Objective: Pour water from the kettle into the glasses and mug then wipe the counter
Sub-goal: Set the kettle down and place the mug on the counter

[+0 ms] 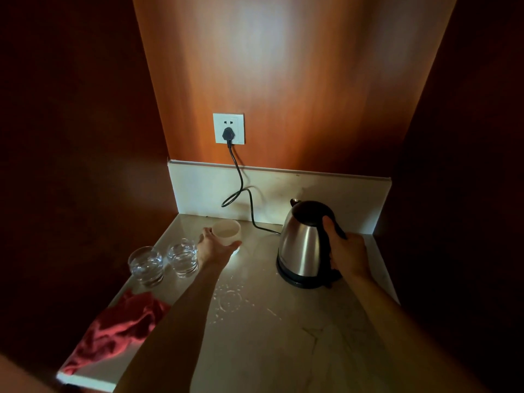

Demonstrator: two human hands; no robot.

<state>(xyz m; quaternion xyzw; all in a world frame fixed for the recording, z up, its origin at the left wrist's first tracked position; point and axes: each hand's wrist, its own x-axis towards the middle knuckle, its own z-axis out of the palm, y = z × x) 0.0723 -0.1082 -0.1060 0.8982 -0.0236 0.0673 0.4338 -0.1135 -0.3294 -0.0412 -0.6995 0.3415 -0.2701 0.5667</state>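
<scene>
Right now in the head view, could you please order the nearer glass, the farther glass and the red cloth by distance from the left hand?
1. Nearer glass, just left of the left hand, which holds the mug.
2. Farther glass, further left.
3. Red cloth, at the counter's front-left edge.

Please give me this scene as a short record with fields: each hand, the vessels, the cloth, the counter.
left hand: left hand holds the mug
right hand: right hand grips the handle of the kettle, which stands upright on its base
glasses: two glasses left of the mug, both with water
cloth: red cloth at the counter's left front edge
counter: counter has spilled drops near the middle
</scene>
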